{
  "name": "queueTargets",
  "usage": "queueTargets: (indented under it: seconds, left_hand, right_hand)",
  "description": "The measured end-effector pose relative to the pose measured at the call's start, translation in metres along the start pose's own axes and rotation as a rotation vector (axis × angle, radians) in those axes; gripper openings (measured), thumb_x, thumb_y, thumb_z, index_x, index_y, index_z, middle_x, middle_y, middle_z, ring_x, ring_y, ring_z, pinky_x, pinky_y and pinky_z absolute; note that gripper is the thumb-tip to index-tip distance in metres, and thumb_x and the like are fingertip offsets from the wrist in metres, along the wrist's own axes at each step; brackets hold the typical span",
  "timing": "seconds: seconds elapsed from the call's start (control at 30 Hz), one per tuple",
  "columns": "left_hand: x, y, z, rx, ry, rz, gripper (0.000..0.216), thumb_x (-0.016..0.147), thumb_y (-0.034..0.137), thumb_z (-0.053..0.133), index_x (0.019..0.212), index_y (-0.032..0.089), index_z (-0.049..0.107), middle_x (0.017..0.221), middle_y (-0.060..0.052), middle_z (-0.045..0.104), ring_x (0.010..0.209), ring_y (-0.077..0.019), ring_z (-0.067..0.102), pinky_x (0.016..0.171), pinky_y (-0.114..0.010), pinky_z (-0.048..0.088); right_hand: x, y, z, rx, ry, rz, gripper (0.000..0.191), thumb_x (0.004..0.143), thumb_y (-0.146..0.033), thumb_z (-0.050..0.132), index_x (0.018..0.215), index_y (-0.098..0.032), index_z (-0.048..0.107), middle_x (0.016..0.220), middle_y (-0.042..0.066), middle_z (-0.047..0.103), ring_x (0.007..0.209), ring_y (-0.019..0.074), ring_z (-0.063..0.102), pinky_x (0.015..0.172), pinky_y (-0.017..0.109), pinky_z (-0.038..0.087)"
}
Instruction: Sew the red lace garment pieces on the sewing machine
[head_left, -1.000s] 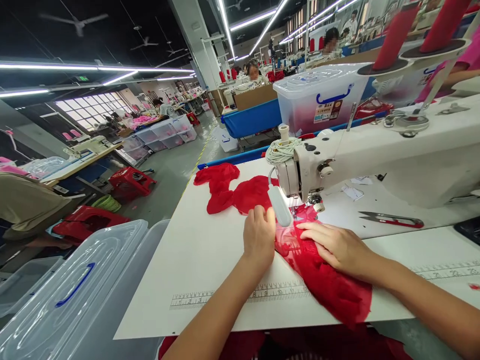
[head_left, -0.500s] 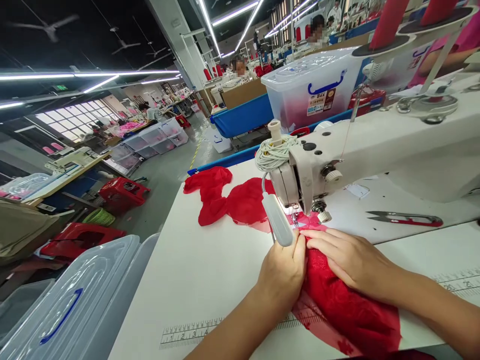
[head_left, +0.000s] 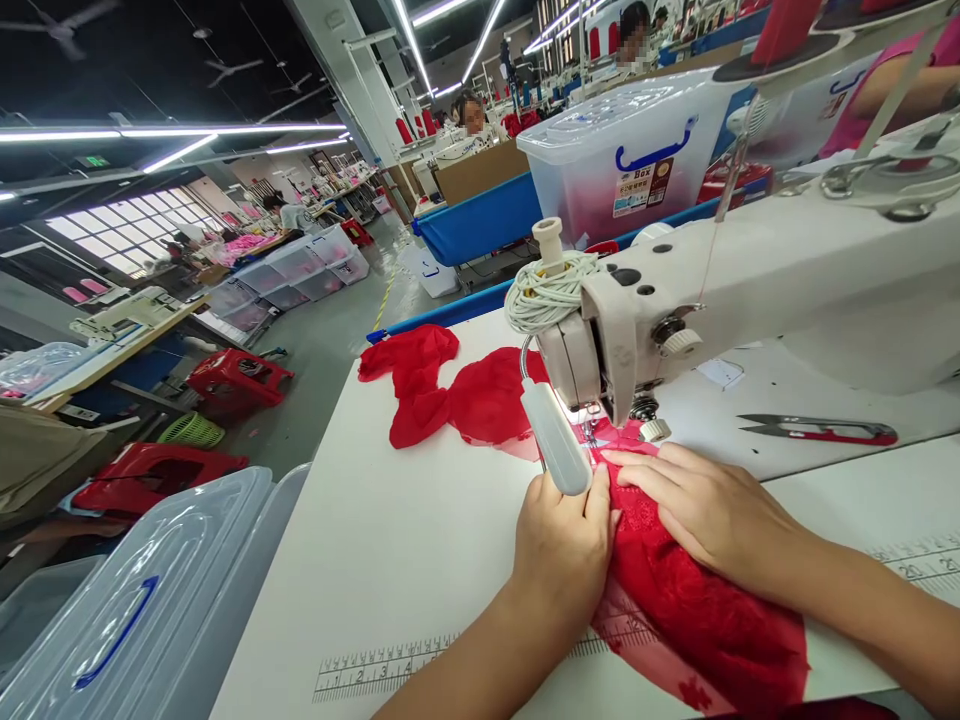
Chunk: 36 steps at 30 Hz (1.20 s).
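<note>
Red lace fabric (head_left: 690,600) lies on the white sewing table (head_left: 405,540) and runs under the needle of the white sewing machine (head_left: 750,290). My left hand (head_left: 566,545) is closed, pinching the fabric's left edge just in front of the machine's white lamp (head_left: 556,450). My right hand (head_left: 705,505) lies flat on the fabric with fingers stretched toward the presser foot. More red fabric (head_left: 442,385) is bunched behind the machine head.
Thread snips (head_left: 821,430) lie on the table to the right. A clear plastic bin lid with a blue handle (head_left: 127,610) sits at the lower left. Another clear bin (head_left: 637,165) stands behind the machine. Red stools (head_left: 236,375) and other workers fill the hall.
My left hand moved right from the table beside the lamp to the fabric's edge next to my right hand. The view shifted slightly closer to the machine.
</note>
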<state>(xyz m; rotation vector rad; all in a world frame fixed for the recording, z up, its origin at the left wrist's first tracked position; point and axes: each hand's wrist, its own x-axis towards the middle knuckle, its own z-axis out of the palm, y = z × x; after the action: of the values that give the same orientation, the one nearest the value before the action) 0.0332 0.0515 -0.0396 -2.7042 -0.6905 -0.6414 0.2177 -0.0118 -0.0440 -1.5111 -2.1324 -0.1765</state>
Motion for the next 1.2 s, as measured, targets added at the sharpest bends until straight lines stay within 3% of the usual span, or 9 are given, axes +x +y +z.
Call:
queueTargets:
  seconds: [0.43,0.63,0.73,0.83,1.0,1.2]
  left_hand:
    - [0.002,-0.006,0.004,-0.054,-0.041,-0.038,0.029,0.094,0.016,0.049,0.116,0.01,0.067,0.082,-0.011,0.069,0.08,-0.0243,0.06,0.067,-0.037,0.052]
    - [0.004,-0.009,0.004,-0.053,-0.07,-0.053,0.026,0.094,0.018,0.051,0.111,0.013,0.069,0.084,-0.011,0.069,0.082,-0.0239,0.059,0.071,-0.037,0.052]
    - [0.005,-0.009,0.004,-0.052,-0.083,-0.056,0.024,0.093,0.016,0.05,0.106,0.014,0.07,0.085,-0.011,0.069,0.082,-0.0232,0.058,0.072,-0.037,0.052]
    - [0.004,-0.011,0.004,-0.053,-0.089,-0.061,0.027,0.095,0.017,0.047,0.11,0.014,0.069,0.086,-0.012,0.069,0.082,-0.0229,0.058,0.071,-0.036,0.052]
    - [0.003,-0.012,0.004,-0.049,-0.098,-0.045,0.033,0.098,0.017,0.042,0.121,0.013,0.065,0.088,-0.012,0.07,0.083,-0.0221,0.057,0.072,-0.036,0.052]
    - [0.004,-0.013,0.004,-0.028,-0.098,-0.044,0.027,0.096,0.014,0.046,0.113,0.015,0.068,0.09,-0.011,0.07,0.08,-0.021,0.055,0.071,-0.035,0.049]
  right_hand:
    - [0.003,0.0,0.001,-0.064,-0.004,0.033,0.043,0.082,-0.001,0.036,0.109,-0.016,0.066,0.112,0.008,0.074,0.086,0.0216,0.066,0.06,0.032,0.056]
    - [0.004,0.003,0.002,-0.062,-0.059,0.027,0.043,0.084,-0.003,0.036,0.11,-0.015,0.067,0.119,0.009,0.071,0.089,0.0227,0.066,0.06,0.032,0.056]
    - [0.005,0.004,0.001,-0.055,-0.061,0.044,0.044,0.084,-0.003,0.036,0.113,-0.014,0.067,0.113,0.011,0.073,0.085,0.0222,0.066,0.057,0.032,0.055]
    - [0.005,0.004,0.001,-0.043,-0.059,0.039,0.045,0.083,-0.002,0.036,0.115,-0.013,0.067,0.109,0.012,0.073,0.083,0.0222,0.066,0.061,0.033,0.057]
    - [0.006,0.003,0.001,-0.013,-0.07,0.057,0.046,0.084,-0.001,0.036,0.115,-0.014,0.067,0.121,0.011,0.07,0.091,0.0229,0.065,0.065,0.035,0.059]
    - [0.008,0.005,0.001,-0.004,-0.091,0.055,0.045,0.086,-0.003,0.037,0.118,-0.015,0.066,0.124,0.01,0.069,0.093,0.0232,0.065,0.068,0.035,0.059]
